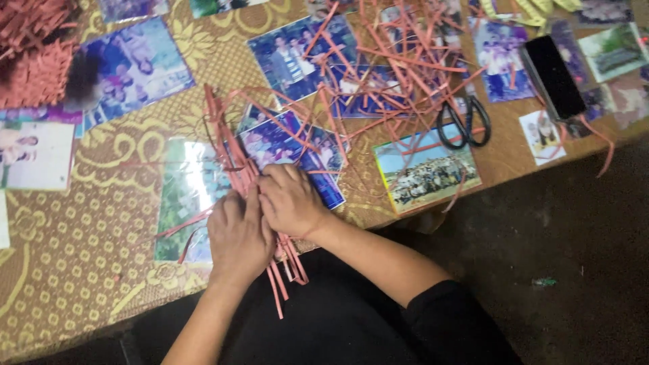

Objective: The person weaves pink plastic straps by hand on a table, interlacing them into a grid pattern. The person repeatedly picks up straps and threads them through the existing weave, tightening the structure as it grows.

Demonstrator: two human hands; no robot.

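Observation:
My left hand (236,236) and my right hand (291,199) press side by side on a bundle of thin red paper strips (233,152) at the near edge of the table. Both hands grip the bundle; its ends stick out below my hands and fan upward past my fingers. Under the bundle lie glossy photo prints (186,186), and one with a blue border (324,172) sits beside my right hand.
A loose tangle of red strips (399,61) covers photos at the top centre. Black-handled scissors (465,123) lie right of it, a dark phone (554,76) farther right. Woven red strips (30,61) sit top left. The gold patterned tablecloth (67,243) ends near my lap.

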